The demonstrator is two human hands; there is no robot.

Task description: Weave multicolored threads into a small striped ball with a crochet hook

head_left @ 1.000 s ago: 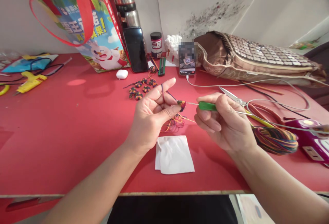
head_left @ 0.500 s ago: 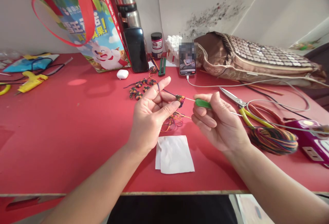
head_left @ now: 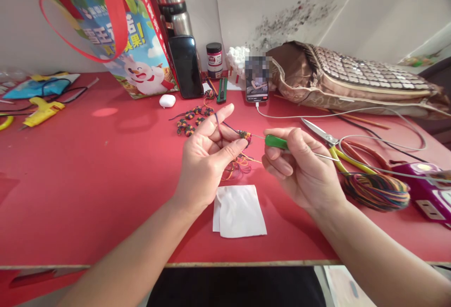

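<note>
Above red table (head_left: 105, 194), left hand (head_left: 213, 156) pinching small multicoloured crochet piece (head_left: 245, 136) between thumb and fingers, index raised, dark strand (head_left: 219, 127) looped round it. Right hand (head_left: 306, 168), fingers pressed round green-handled hook (head_left: 276, 142), shaft reaching piece. White cloth (head_left: 241, 213) lying below; yarn ball (head_left: 380, 192) beside scissors (head_left: 319, 131).
</note>
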